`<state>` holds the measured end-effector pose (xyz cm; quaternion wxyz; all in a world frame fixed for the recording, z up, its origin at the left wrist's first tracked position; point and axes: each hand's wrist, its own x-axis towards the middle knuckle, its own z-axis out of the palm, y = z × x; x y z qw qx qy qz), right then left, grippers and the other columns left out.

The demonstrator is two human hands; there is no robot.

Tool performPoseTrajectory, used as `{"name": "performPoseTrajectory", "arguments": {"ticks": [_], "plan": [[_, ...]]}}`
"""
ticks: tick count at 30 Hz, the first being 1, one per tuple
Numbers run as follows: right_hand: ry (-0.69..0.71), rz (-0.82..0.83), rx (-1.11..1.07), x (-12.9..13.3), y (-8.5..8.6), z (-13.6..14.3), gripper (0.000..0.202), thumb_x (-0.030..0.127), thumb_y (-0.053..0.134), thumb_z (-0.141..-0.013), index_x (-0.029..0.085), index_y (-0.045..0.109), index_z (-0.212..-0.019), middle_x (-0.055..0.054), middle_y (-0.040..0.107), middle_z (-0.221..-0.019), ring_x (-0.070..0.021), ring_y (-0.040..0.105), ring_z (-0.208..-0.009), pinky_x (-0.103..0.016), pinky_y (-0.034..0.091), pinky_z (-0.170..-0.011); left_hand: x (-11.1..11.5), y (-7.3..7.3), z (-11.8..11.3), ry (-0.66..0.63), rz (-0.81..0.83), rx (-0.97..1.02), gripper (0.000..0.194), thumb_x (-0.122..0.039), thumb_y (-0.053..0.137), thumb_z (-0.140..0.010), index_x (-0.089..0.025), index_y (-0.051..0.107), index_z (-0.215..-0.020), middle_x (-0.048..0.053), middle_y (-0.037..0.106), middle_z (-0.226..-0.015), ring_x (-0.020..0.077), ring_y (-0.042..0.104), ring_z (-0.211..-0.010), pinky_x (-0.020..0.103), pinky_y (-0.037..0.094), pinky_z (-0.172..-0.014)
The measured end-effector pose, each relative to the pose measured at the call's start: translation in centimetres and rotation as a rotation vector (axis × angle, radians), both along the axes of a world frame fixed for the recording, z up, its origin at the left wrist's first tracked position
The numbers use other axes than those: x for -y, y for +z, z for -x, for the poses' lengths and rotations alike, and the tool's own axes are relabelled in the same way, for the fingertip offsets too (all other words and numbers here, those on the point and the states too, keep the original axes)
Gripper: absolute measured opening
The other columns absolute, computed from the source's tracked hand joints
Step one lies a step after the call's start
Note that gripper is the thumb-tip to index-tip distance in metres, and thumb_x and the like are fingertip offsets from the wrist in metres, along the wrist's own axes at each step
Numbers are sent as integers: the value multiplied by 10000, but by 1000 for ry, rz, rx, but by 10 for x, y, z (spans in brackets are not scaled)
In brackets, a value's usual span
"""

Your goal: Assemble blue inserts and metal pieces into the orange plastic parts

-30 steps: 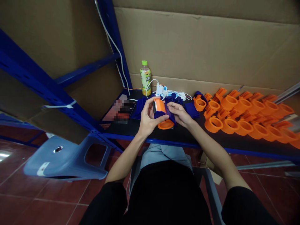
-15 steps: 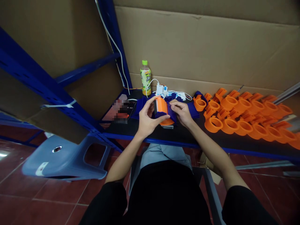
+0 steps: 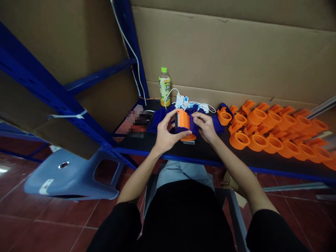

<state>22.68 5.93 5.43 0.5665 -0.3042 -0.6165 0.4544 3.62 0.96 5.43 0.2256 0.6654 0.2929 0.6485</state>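
My left hand (image 3: 168,132) is closed around an orange plastic part (image 3: 184,120) with a ring-shaped lower end, thumb in front and fingers behind. Dark blue cloth (image 3: 193,126) wraps part of it and shows along its right side. My right hand (image 3: 206,126) pinches at that cloth with thumb and forefinger, close against the part. Exactly how much cloth sits between these fingertips is hard to see. Folded dark blue cloths (image 3: 157,120) lie on the black table behind both hands.
Rows of orange ring-shaped parts (image 3: 273,143) fill the table's right side. Behind my hands stand a green-capped bottle (image 3: 164,87) and white chargers with cables (image 3: 180,100). A phone (image 3: 145,120) lies at left. A blue stool (image 3: 76,175) and blue rack post (image 3: 52,94) are on the left.
The view has shifted slightly. My right hand's fingers have moved a little at the cloth, while my left hand keeps its hold on the orange part.
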Motion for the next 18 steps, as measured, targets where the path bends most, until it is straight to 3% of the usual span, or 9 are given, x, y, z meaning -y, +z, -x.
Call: {"name": "performPoseTrajectory", "arguments": {"ticks": [8, 14, 18], "plan": [[66, 174, -79, 9, 10, 0, 450, 571, 954, -621, 220, 775, -839, 12, 685, -852, -129, 583, -791, -264, 503, -794, 4, 7, 6, -148, 40, -23, 833, -451, 953, -712, -206, 603, -1427, 159, 734, -1353, 315, 718, -1244, 467, 600, -1055], [32, 207, -92, 12, 9, 5, 485, 611, 945, -608, 225, 770, -842, -5, 707, -876, -154, 603, -829, -286, 510, -809, 4, 8, 5, -167, 53, 10, 826, -416, 964, -702, -202, 610, -1417, 157, 734, -1359, 318, 710, -1263, 480, 587, -1082], [95, 272, -86, 11, 12, 3, 474, 572, 968, -587, 220, 767, -833, 6, 695, -831, -138, 585, -781, -272, 496, -778, 5, 8, 6, -184, 74, -13, 844, -424, 967, -693, -202, 605, -1422, 159, 728, -1370, 327, 700, -1281, 495, 575, -1102]]}}
